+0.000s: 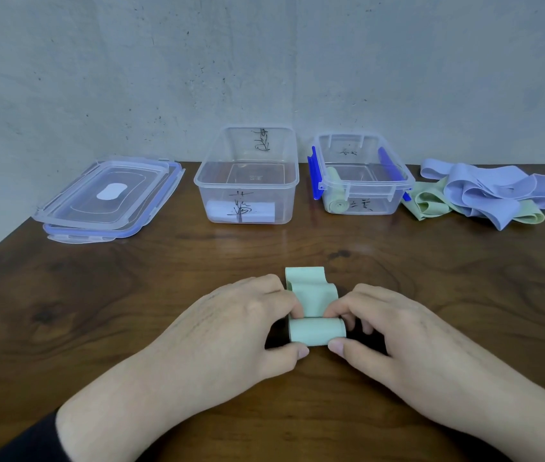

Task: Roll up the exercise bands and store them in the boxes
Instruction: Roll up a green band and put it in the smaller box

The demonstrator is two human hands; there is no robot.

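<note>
Single head-worn view, facing forward and down, close above table (97,311), wall behind

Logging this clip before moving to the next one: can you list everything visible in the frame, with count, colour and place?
green band being rolled: 1, pale green, near centre of the table, partly rolled with a loose tail behind
larger box: 1, clear plastic, open, back centre; a white roll lies inside
smaller box: 1, clear with blue clips, open, right of the larger box; a green roll lies inside
lids: 2, clear with blue trim, stacked at back left
loose bands: several, lilac and pale green, heaped at back right
table: 1, dark brown wood
wall: grey, behind the table
left hand: pinches the roll's left end
right hand: pinches the roll's right end
</note>
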